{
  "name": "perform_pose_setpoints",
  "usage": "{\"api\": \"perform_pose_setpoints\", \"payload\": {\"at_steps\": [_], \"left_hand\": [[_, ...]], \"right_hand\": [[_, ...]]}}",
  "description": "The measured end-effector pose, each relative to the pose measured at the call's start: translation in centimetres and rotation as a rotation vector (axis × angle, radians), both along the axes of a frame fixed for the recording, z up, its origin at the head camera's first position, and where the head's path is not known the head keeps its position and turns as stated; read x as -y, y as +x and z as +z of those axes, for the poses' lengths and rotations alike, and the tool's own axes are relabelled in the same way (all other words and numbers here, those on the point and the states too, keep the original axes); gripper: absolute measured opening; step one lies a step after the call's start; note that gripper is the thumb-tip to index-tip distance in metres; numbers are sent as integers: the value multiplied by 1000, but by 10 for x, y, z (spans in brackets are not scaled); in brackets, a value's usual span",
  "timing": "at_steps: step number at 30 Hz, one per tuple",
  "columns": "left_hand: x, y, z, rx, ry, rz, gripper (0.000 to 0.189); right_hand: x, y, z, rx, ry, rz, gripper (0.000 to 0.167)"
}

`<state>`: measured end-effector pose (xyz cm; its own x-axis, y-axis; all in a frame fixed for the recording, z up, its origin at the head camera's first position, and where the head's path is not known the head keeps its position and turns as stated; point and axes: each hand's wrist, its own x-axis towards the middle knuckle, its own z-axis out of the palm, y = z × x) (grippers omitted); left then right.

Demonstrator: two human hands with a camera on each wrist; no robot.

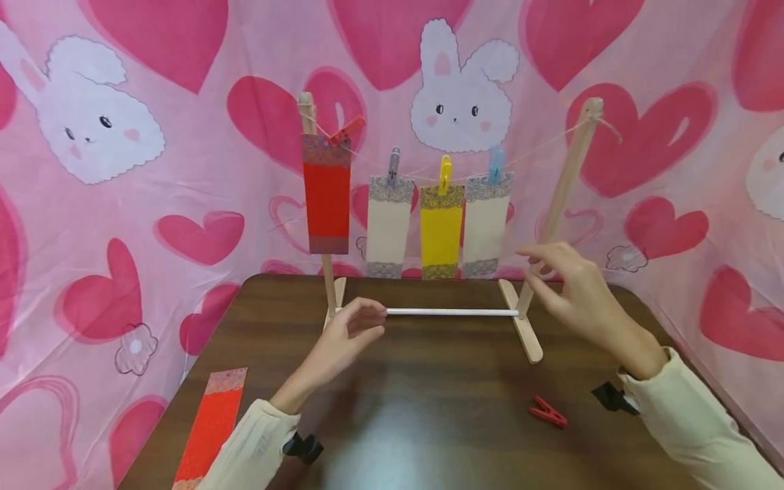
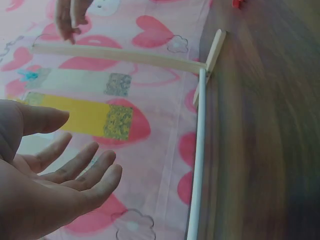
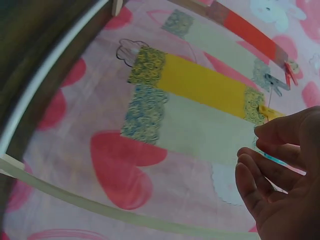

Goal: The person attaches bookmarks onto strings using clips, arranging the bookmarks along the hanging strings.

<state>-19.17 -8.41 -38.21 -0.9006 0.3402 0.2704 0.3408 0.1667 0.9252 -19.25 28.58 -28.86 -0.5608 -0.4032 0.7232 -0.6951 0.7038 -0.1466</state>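
My left hand [image 1: 349, 340] hovers in front of the stand's white crossbar [image 1: 453, 312], fingers loosely bent with nothing between them. Nearest my right hand [image 1: 572, 289] is the stand's right wooden post [image 1: 566, 180]; this hand holds nothing either. Four pieces hang from the string: a red card [image 1: 327, 197] by a red clothespin [image 1: 347, 131], a white card [image 1: 389, 221] by a grey clothespin [image 1: 393, 163], a yellow card [image 1: 441, 231] by a yellow clothespin [image 1: 445, 173], and another white card [image 1: 486, 221] by a light blue clothespin [image 1: 496, 165].
Another red card [image 1: 211, 425] lies at the table's left, partly behind my left sleeve [image 1: 257, 442]. A red clothespin [image 1: 548, 412] lies on the brown table [image 1: 429, 422] at the right. Behind the stand hangs a pink cloth [image 1: 269, 41] printed with hearts and rabbits.
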Motion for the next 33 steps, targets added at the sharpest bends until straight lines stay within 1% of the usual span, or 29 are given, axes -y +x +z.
{"api": "perform_pose_setpoints", "payload": {"at_steps": [4,6,10,13,16,20,22,25,28,31,33], "left_hand": [[13,11,-3,-27,-35,58,33],[18,14,-5,-45,-35,73,33],[27,23,-9,-48,-38,107,33],[33,29,-10,-43,-50,138,33],[39,35,-13,-43,-51,155,33],[47,43,-18,-41,-65,181,32],[52,46,-22,-42,-82,205,31],[59,48,-28,-46,-98,254,31],[67,45,-35,-33,-105,316,29],[76,41,-43,10,-129,387,27],[81,39,-47,54,-153,433,25]], "right_hand": [[-6,7,-13,8,-30,3,45],[-9,11,-20,-1,-50,12,47],[-14,19,-33,-4,-89,14,51],[-16,24,-44,16,-102,-9,52],[-18,28,-53,41,-106,-37,51],[-21,35,-68,72,-117,-63,49],[-23,39,-76,94,-137,-72,48],[-28,46,-90,136,-164,-104,45],[-32,51,-103,183,-196,-145,43],[-36,56,-117,236,-230,-185,39],[-37,59,-125,269,-254,-213,36]]}}
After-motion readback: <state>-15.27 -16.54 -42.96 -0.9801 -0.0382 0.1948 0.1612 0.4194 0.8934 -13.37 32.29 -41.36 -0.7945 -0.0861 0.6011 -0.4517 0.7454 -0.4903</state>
